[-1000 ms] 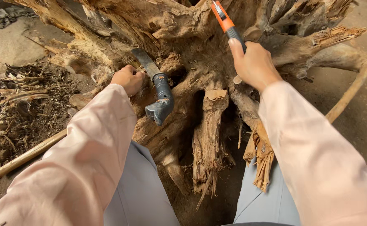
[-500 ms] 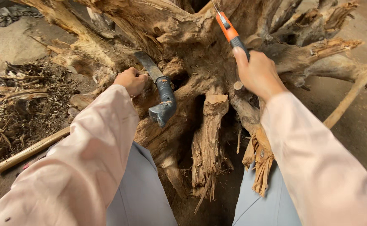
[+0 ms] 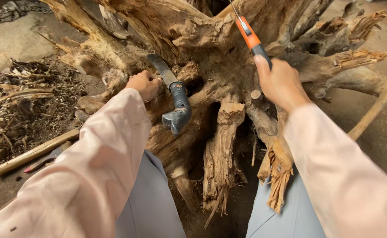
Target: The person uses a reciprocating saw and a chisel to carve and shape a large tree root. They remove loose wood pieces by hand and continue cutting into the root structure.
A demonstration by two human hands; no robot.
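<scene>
A big gnarled tree stump [image 3: 211,48] with twisted roots lies in front of me, between my knees. My right hand [image 3: 279,81] grips the black and orange handle of a hand saw [image 3: 248,35] whose thin blade runs up into the wood at the top. My left hand [image 3: 144,83] rests closed on a root of the stump. Right beside it a machete with a grey-blue handle [image 3: 178,105] is stuck in the wood, blade pointing up left; my hand is not on it.
A heap of bark scraps and wood debris [image 3: 17,101] lies on the ground to the left. A long wooden stick [image 3: 34,152] lies near my left knee. A thin branch [image 3: 372,112] sticks out at the right. A grey cloth [image 3: 19,6] lies far left.
My right hand with the saw has shifted slightly down and right along the stump. My left hand stays on the same root.
</scene>
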